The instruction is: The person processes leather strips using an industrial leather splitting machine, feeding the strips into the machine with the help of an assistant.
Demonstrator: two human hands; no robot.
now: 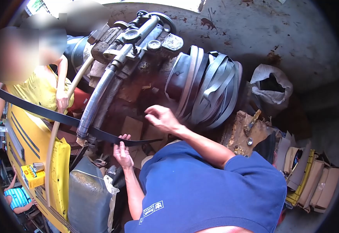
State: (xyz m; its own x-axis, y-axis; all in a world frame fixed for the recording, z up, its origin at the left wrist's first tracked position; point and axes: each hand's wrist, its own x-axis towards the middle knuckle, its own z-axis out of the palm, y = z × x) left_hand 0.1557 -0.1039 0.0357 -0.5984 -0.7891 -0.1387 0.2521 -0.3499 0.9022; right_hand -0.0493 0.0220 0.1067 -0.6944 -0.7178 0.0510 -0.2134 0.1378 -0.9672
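A long black strap (53,114) runs from the far left, past the lower end of the machine's metal tube, to my left hand. My left hand (123,154) has the strap between its thumb and fingers, near the strap's free end. Above and to the right, my right hand (163,119) hangs in the air with bent, parted fingers and nothing visible in it. Nearest to it are the old metal machine (117,62), with its knobs and handwheel, and a thick bundle of grey and brown straps (216,91).
A person in yellow (33,91) stands at the left beside a yellow table (26,136) with a yellow carton (33,176). A grey padded seat (86,190) lies near my left arm. Behind the strap bundle is a white sack (272,97); cardboard boxes (313,182) stand at right.
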